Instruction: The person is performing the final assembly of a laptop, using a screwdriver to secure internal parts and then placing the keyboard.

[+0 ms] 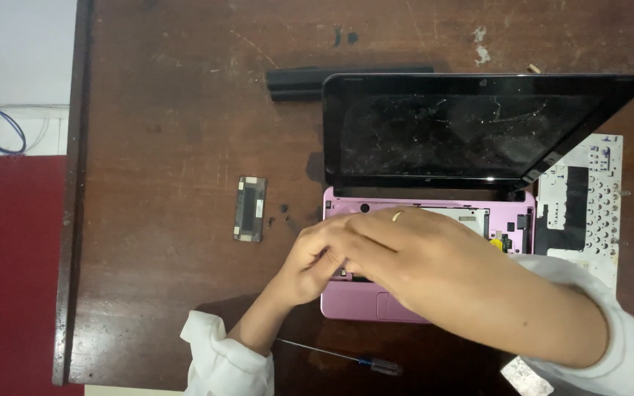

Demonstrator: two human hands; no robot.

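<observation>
In the head view, the left hand [313, 260] and the right hand [405, 253] are seen pressed together over the open base of a pink laptop [357, 301], whose keyboard has been removed. The left hand's fingers are curled onto the base's left part; whether anything is pinched cannot be told. The right hand is laid across the left hand's fingertips, a ring [397, 215] being worn on one finger, and its grip is hidden. Beyond the hands the cracked dark screen [464, 132] is held upright. To the right of the right hand a detached keyboard [588, 205] is laid face down. Left of the left hand a small dark cover plate [250, 208] and loose screws [282, 214] are found. Below the left forearm a screwdriver [361, 361] is laid on the wooden table [163, 110]. A black battery [295, 82] rests behind the screen.
</observation>
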